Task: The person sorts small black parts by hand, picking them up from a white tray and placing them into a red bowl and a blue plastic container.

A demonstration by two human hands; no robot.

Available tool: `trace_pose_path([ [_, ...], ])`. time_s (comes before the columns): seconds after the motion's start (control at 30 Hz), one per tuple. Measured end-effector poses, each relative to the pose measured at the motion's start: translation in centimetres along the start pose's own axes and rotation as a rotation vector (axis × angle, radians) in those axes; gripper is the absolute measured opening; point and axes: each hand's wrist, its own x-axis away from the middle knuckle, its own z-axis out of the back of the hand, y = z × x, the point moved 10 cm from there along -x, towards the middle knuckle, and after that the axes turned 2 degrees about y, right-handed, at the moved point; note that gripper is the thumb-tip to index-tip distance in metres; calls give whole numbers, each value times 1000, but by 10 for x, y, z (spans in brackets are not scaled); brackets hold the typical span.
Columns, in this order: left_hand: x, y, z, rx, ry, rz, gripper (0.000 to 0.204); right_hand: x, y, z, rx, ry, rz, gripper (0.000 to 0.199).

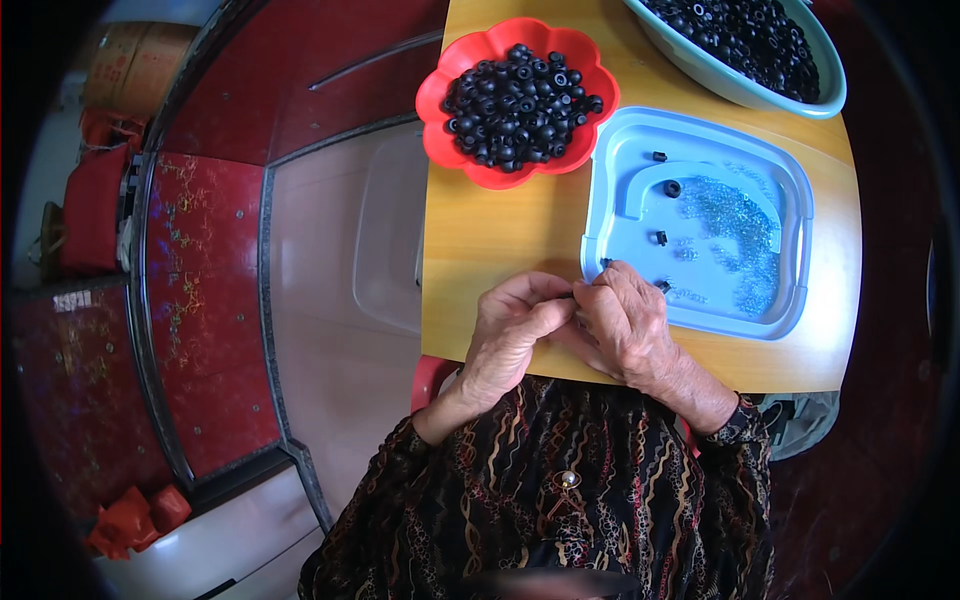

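Observation:
My left hand (512, 322) and my right hand (628, 322) meet over the near left corner of a light blue tray (592, 215). Thumbs and fingers are pinched together at the same spot. Between them a tiny dark bit shows, mostly hidden by the fingers, so its kind is unclear. In the tray lie several small black pieces, among them a round one with a hole (672, 188) and a short dark one (661, 238). Many tiny clear bead-like pieces (735, 220) are spread over the tray's middle and right side.
A red scalloped bowl (437, 88) heaped with small black round parts (515, 105) stands left of the tray. At the far right a pale green basin (740, 92) holds more black parts. The wooden table's (500, 230) left edge drops to a light floor (320, 230).

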Motion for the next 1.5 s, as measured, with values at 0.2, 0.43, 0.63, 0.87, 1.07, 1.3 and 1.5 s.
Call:
trace_pose_path([
  [0.2, -1, 11, 0, -186, -101, -51, 13, 3, -4, 4, -39, 11, 57, 35],
  [0.43, 2, 17, -9, -182, -144, -113, 7, 6, -13, 6, 29, 71, 115, 33],
  [0.63, -1, 21, -12, -213, -130, -147, 9, 4, -9, 11, 27, 90, 83, 32],
  [0.87, -5, 14, -18, -71, -136, -23, 14, 2, -4, 17, 49, 130, 74, 30],
  [1.07, -8, 6, -17, -5, -123, 21, 16, 2, -3, 18, 38, 145, 59, 29],
  [1.3, -9, 1, -15, 58, -83, 2, 15, 1, -3, 18, 15, 161, 41, 30],
  [1.5, -8, 0, -14, 100, -83, 10, 14, 2, 1, 16, -20, 145, 1, 31],
])
